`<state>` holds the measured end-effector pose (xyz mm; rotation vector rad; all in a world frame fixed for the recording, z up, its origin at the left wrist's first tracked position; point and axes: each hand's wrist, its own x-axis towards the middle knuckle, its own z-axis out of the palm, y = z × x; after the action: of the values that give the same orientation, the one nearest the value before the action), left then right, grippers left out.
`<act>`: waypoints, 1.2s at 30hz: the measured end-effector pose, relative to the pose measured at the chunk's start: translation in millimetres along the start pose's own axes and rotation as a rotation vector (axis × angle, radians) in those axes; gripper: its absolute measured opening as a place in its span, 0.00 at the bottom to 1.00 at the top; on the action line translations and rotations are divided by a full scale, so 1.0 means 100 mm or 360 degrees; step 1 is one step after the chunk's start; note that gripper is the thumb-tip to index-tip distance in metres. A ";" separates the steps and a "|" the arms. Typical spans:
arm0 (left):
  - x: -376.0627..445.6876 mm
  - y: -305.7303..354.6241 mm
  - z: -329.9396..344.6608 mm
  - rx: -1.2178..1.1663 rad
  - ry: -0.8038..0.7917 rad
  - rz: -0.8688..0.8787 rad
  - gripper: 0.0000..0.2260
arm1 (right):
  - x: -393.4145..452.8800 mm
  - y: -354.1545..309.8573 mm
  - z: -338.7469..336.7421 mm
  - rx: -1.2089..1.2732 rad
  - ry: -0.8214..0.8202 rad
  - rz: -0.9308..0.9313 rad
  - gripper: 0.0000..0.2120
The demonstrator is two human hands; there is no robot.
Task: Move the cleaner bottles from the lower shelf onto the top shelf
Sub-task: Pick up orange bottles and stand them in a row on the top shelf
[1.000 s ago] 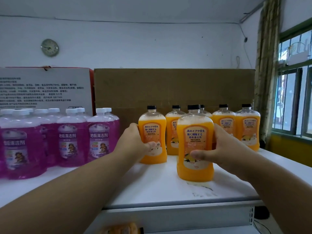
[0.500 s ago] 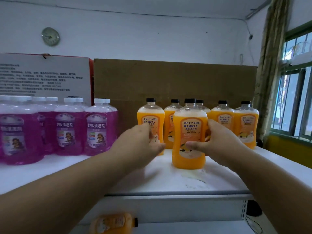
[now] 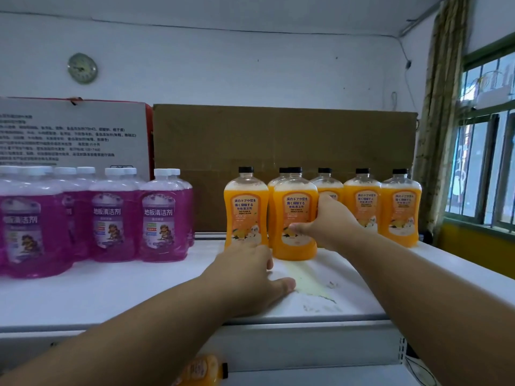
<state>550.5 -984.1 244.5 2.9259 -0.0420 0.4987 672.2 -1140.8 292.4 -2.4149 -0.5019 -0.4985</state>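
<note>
We are setting an orange bottle (image 3: 294, 215) upright on the top shelf (image 3: 111, 291), right hand (image 3: 330, 221) wrapped round it, left hand (image 3: 250, 270) loose and empty; next, we judge, release and reach down for another.

Single head-worn wide-angle view, no second camera, so nothing is shared between views. It looks forward and slightly down across the white top shelf (image 3: 111, 296), from just in front of the shelf's near edge. Both forearms enter from the bottom corners. The left hand (image 3: 250, 274) and right hand (image 3: 328, 221) sit near frame centre, close to the lens. The back wall (image 3: 250, 65) is straight ahead, the window (image 3: 485, 162) at the right edge. Straight lines bow toward the frame edges.
</note>
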 end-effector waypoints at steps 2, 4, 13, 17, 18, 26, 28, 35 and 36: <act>0.00 0.00 0.01 -0.0016 0.0002 0.0008 0.22 | 0.02 0.01 0.04 0.0011 0.0024 -0.0001 0.23; -0.01 0.00 0.02 -0.0033 0.0002 0.0020 0.22 | 0.03 0.03 0.08 0.0031 0.0053 0.0014 0.25; 0.00 0.02 0.00 -0.0031 -0.0007 0.0022 0.20 | 0.04 0.08 0.16 0.0104 0.0100 0.0010 0.24; 0.00 0.03 0.00 -0.0027 0.0005 0.0005 0.20 | 0.02 0.10 0.17 0.0084 0.0074 -0.0008 0.21; -0.01 0.03 -0.01 -0.0025 0.0007 0.0001 0.20 | 0.01 0.10 0.17 0.0094 0.0059 -0.0008 0.20; -0.23 0.22 -0.15 -0.0091 0.0095 -0.0109 0.15 | -0.51 -0.03 -0.14 0.0016 0.0144 -0.0263 0.30; -0.34 0.28 -0.18 -0.0049 0.0192 -0.0166 0.13 | -0.76 -0.08 -0.24 -0.0068 0.0181 -0.0454 0.31; -1.26 0.61 0.03 0.0000 0.1048 -0.0055 0.10 | -1.81 -0.28 -0.54 0.0029 0.0290 -0.0962 0.25; -1.43 0.64 0.08 -0.0012 0.1082 -0.0045 0.12 | -1.94 -0.33 -0.54 0.0055 0.0252 -0.0991 0.25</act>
<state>414.7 -1048.3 200.8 2.5828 0.0844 1.4369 478.7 -1194.7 259.0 -2.1306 -1.1860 -0.9212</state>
